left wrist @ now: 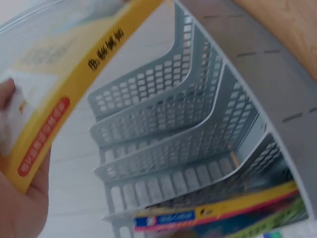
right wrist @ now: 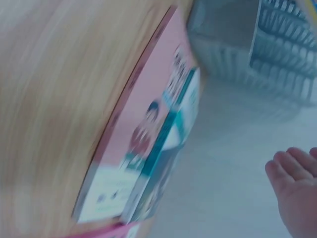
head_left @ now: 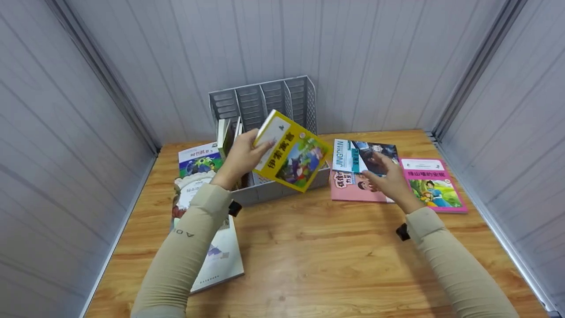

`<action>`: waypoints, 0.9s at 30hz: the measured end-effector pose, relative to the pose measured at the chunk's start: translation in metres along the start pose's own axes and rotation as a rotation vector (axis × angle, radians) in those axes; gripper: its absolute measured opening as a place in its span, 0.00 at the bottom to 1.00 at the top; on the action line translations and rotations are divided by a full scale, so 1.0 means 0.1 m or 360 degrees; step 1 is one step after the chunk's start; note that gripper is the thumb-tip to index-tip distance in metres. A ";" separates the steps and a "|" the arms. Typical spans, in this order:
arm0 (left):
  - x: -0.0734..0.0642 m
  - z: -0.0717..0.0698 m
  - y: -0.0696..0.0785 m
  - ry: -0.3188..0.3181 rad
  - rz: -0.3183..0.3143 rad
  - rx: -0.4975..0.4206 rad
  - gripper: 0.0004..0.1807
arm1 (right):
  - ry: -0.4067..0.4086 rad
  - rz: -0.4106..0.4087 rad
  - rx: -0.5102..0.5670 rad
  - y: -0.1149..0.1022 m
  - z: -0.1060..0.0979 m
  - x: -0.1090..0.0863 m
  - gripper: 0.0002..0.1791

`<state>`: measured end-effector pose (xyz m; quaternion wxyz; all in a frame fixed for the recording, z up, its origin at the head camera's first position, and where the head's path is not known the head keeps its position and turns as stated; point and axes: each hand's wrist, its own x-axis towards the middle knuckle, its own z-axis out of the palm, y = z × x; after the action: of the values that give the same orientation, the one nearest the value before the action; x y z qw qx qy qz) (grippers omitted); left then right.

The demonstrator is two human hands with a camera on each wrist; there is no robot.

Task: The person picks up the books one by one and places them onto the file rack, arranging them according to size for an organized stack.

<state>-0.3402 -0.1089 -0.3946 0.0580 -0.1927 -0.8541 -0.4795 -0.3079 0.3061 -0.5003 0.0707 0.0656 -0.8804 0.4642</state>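
Note:
My left hand (head_left: 247, 152) grips a yellow picture-covered book (head_left: 295, 154) by its spine side. It is held tilted in the air, in front of the grey divided file rack (head_left: 260, 193). In the left wrist view the yellow spine (left wrist: 79, 94) crosses beside the rack's slots, and several books (left wrist: 218, 210) stand in a slot near the bottom. My right hand (head_left: 390, 179) holds nothing; its fingers are apart above a blue-and-dark book (head_left: 348, 154). That book lies on a pink book (head_left: 344, 190), also seen in the right wrist view.
A magenta-bordered book (head_left: 435, 185) lies at the right. Left of the rack are a book with a green-and-blue cover (head_left: 198, 163) and a large white book (head_left: 225, 260), partly hidden by my left arm. Panelled walls (head_left: 273, 39) enclose the wooden table (head_left: 318, 256).

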 end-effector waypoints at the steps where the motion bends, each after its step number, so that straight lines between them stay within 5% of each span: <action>1: 0.01 -0.03 0.01 0.0045 -0.0011 0.0017 0.17 | 0.0033 0.0024 -0.0035 0.04 -0.05 0.01 0.41; 11: 0.03 -0.32 0.09 0.0340 -0.0183 0.0222 0.21 | 0.0158 0.0349 -0.0243 0.45 -0.38 0.02 0.46; 21: 0.01 -0.64 0.18 0.0513 -0.0320 0.0302 0.22 | 0.0158 0.0493 -0.0474 0.81 -0.60 -0.09 0.43; 27: 0.05 -0.71 0.22 0.0556 -0.0417 0.0432 0.23 | 0.0189 0.0573 -0.0483 0.93 -0.70 -0.15 0.40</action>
<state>-0.3420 -0.1572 -0.3378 0.1672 0.0150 -0.9054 -0.3899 -0.3058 0.4169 -0.5392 0.0475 -0.1313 -0.9319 0.3347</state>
